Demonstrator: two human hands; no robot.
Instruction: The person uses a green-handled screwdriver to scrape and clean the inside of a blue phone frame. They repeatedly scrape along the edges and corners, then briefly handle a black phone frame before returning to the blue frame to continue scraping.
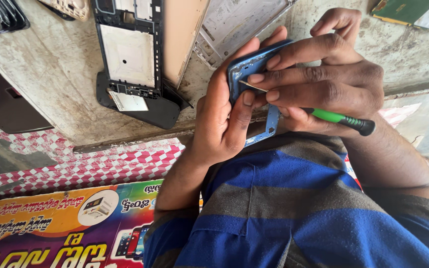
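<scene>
My left hand (220, 118) grips a blue phone frame (247, 69) from its left side, thumb pressed on the face. In my right hand (323, 79) is a thin screwdriver with a green handle (334, 117) and black end cap. Its metal tip (252, 86) rests on the frame just beside my left thumb. Right-hand fingers also curl over the frame's upper edge. The lower strip of the frame (272, 126) sticks out below both hands. My blue and grey striped shirt (294, 208) fills the foreground.
On the worn grey bench (55, 69) lie a stripped black phone chassis (130, 54), a tan panel (182, 34) and a pale metal frame (234, 22). A green board (403, 10) sits top right. Red-white chequered cloth (100, 164) and a colourful poster (60, 223) lie below.
</scene>
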